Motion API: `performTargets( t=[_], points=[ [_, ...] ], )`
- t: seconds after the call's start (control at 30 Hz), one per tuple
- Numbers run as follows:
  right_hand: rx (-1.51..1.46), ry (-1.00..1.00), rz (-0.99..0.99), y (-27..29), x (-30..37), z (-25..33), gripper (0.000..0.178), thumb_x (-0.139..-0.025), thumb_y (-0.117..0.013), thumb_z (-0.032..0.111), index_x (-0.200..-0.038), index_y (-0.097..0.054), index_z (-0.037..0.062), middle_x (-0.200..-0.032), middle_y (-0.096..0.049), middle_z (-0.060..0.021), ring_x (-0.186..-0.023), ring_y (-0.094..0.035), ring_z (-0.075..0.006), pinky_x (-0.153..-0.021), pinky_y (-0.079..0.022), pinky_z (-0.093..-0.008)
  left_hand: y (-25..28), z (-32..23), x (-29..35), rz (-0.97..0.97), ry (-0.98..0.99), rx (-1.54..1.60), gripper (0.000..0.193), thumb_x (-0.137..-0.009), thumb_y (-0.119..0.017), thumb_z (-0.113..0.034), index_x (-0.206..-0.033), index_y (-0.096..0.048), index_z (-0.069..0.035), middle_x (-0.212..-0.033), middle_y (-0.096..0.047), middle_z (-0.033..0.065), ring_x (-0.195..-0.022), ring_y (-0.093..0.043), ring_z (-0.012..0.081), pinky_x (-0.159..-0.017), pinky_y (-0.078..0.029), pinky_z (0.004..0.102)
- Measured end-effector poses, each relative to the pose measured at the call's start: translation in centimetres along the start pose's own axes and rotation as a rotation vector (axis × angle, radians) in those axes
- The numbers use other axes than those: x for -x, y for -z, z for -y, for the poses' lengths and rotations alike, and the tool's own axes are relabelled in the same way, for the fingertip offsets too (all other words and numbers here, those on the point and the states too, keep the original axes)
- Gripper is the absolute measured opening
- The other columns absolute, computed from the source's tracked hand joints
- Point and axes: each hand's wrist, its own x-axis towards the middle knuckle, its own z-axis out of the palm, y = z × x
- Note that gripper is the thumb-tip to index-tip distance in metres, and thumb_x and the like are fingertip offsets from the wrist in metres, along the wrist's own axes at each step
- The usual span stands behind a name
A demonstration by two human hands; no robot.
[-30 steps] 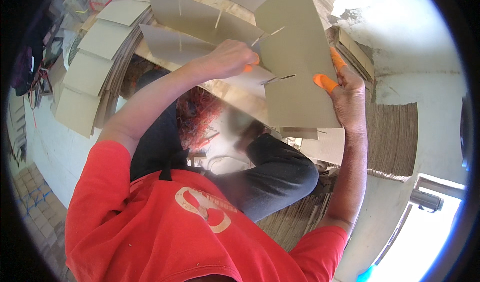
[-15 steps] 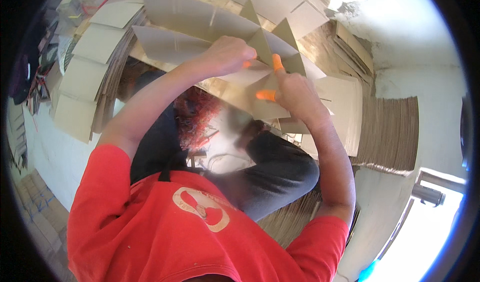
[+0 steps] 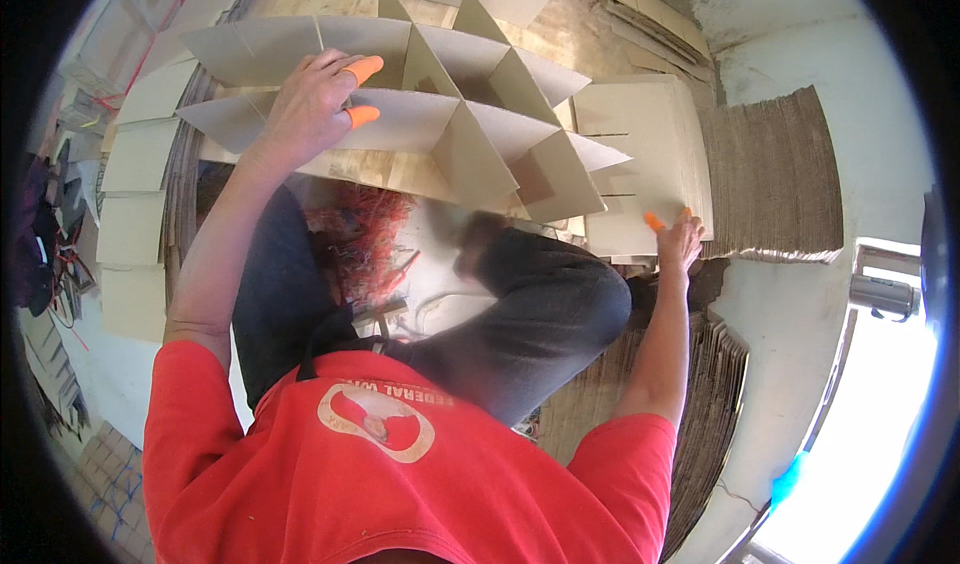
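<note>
A cardboard divider of interlocked upright strips stands on a wooden board in front of me. Two long strips run left to right, and shorter ones cross them on the right side. My left hand is over the left part of the near long strip, its orange-covered thumb and finger apart. On the right lies a stack of slotted cardboard sheets. My right hand touches its near right corner with orange-tipped fingers spread; no lifted sheet shows in it.
Leaning cardboard piles line the left side. Another thick cardboard stack stands by the right wall, with more cardboard beside my right knee. Red scraps lie on the floor between my legs. Several cardboard pieces rest at the back right.
Both hands have come off the divider's crossing strips. My left hand moved left along the long strip; my right hand moved right and down to the sheet stack. The whole view has shifted.
</note>
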Motion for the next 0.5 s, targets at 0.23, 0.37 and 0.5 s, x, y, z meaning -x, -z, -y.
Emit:
performTargets(
  t=[0.23,0.37,0.5],
  points=[
    [-0.378,-0.115,-0.271,0.0,-3.2,-5.0,0.060,-0.058,-0.087,0.050,-0.085,-0.061,0.0028,-0.080,-0.065,-0.0156,-0.073,-0.059,-0.0317,-0.067,-0.049,-0.0419,0.5,0.9,0.3,0.067,0.115,0.036,0.049,-0.072,-0.077,-0.017,-0.118,-0.064,-0.007,-0.109,-0.064,0.0109,-0.101,-0.058,0.0297,-0.088,-0.046,0.0380],
    [-0.734,0.029,-0.639,5.9,-2.5,-3.0,0.041,-0.074,-0.083,0.038,-0.081,-0.058,0.0057,-0.070,-0.059,-0.0048,-0.059,-0.047,-0.0176,-0.056,-0.044,-0.0328,1.2,2.1,1.3,0.041,0.164,0.014,0.046,-0.072,-0.077,-0.018,-0.115,-0.065,-0.007,-0.107,-0.065,0.0108,-0.099,-0.058,0.0297,-0.088,-0.046,0.0384],
    [-0.953,0.218,-0.686,18.0,1.9,4.7,0.035,-0.081,-0.077,0.012,-0.112,-0.064,0.0034,-0.096,-0.071,-0.0051,-0.069,-0.058,-0.0080,-0.060,-0.051,-0.0232,2.6,3.1,2.7,0.052,0.144,-0.036,0.043,-0.073,-0.076,-0.018,-0.114,-0.066,-0.007,-0.100,-0.066,0.0121,-0.096,-0.059,0.0299,-0.086,-0.046,0.0391]
  ],
)
